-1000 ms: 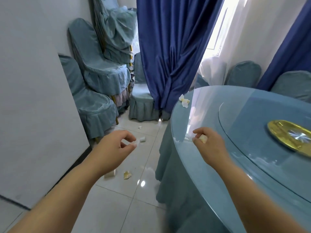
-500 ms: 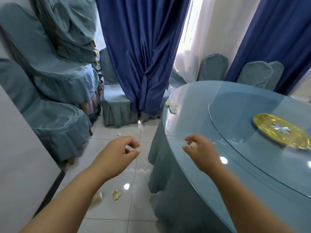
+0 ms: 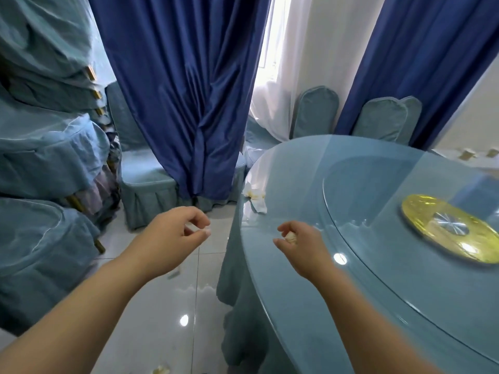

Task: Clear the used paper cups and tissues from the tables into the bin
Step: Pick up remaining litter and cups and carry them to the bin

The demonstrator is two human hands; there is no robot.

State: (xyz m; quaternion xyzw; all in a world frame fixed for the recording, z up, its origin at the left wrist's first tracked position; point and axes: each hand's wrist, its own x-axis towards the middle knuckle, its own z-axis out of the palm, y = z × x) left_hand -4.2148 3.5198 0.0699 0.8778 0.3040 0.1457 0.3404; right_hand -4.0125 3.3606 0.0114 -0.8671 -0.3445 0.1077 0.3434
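My left hand (image 3: 172, 233) hovers over the floor left of the table and pinches a small white scrap between thumb and forefinger. Over the near edge of the round blue glass-topped table (image 3: 310, 306), my right hand (image 3: 305, 244) has its fingers curled round a small crumpled tissue piece (image 3: 291, 237). A crumpled white tissue (image 3: 255, 199) with a yellowish stain lies on the table's left rim, a short way beyond my right hand. Two paper cups (image 3: 467, 153) stand far off at the right edge.
A gold plate (image 3: 445, 233) sits on the inner glass turntable. Stacked covered chairs (image 3: 48, 147) fill the left side, with one covered chair (image 3: 145, 182) before the blue curtains (image 3: 183, 90). Paper scraps (image 3: 160, 369) lie on the glossy tiled floor.
The view has swung right and moved closer to the table; the white wall on the left has left the frame. Both hands keep their holds and sit nearer the stained tissue.
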